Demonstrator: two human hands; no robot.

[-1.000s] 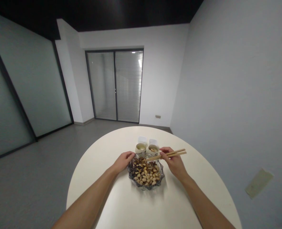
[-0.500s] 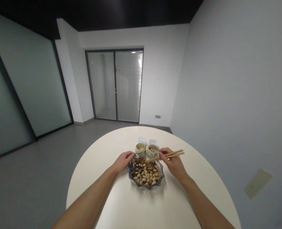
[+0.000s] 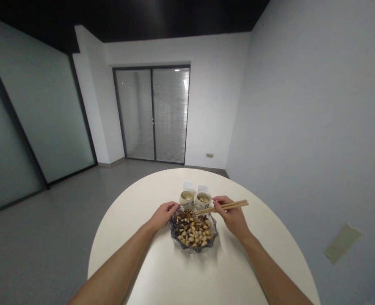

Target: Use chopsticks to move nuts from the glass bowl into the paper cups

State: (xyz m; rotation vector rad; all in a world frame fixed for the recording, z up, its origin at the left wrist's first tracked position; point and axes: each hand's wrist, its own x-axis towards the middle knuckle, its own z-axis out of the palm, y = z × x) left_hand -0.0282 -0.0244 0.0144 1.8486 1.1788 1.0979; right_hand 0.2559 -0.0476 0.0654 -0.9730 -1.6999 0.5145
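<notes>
A pair of wooden chopsticks point(image 3: 235, 205) is pinched in my right hand point(image 3: 235, 218), which hovers right of a scalloped clear glass bowl point(image 3: 192, 250). Their tips reach down among the mixed nuts and seeds point(image 3: 194, 232), close to the far side of the bowl. Pale nuts in shells fill the near right part; darker pieces lie at the left and back. At the left rim, my left hand point(image 3: 164, 215) grips the bowl with its fingers curled together. Whether the chopstick tips hold a piece is too small to tell.
Behind the bowl stand two small cups: the left cup point(image 3: 186, 203) shows a bare inside, the right cup point(image 3: 203, 203) holds a few pieces. Two white translucent containers point(image 3: 188, 185) sit behind them. Everything rests on a round white table point(image 3: 136, 203), with a wall on the right.
My right hand and the chopsticks have shifted slightly to the right, with the tips still in the bowl. My left hand stays at the rim.
</notes>
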